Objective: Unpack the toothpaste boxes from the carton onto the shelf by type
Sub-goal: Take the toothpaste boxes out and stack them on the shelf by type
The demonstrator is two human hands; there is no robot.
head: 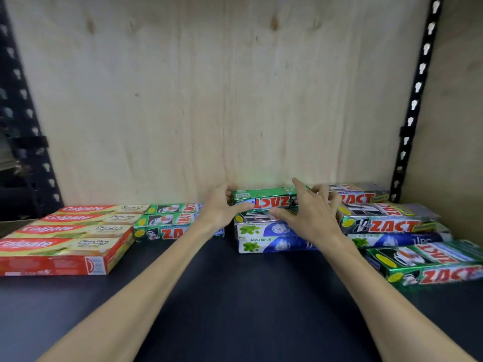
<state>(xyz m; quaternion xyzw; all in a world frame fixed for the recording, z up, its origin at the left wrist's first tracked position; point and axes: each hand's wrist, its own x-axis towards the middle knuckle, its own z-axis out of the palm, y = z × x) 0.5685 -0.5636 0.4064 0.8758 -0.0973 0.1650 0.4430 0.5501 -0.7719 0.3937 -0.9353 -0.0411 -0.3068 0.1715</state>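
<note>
I hold a green Zact box (264,198) in the middle of the frame. It lies flat, and its long side runs left to right across the picture. The red name on it reads upside down to me. My left hand (222,205) grips the left end, with the thumb in front and the fingers curled over the top. My right hand (311,209) grips the right end, thumb under the front edge and fingers spread over the top.

The box sits on top of a small pile. Under it is a silver Zact box (257,216), and under that are two blue mint boxes (264,237).

The shelf (235,296) is dark and smooth. Behind it is a light wood back wall (209,100). Black metal posts with holes stand at the far left (28,152) and the upper right (415,100) of the frame.

The box is shiny green with a red name and a blue patch on its front.

At the left of the frame lie red Colgate boxes (65,241) in a flat row. Next to them are more green Zact boxes (167,223). At the right are silver Zact boxes (386,218), another blue box (397,239) and green Zact boxes near the front (428,262).
</note>
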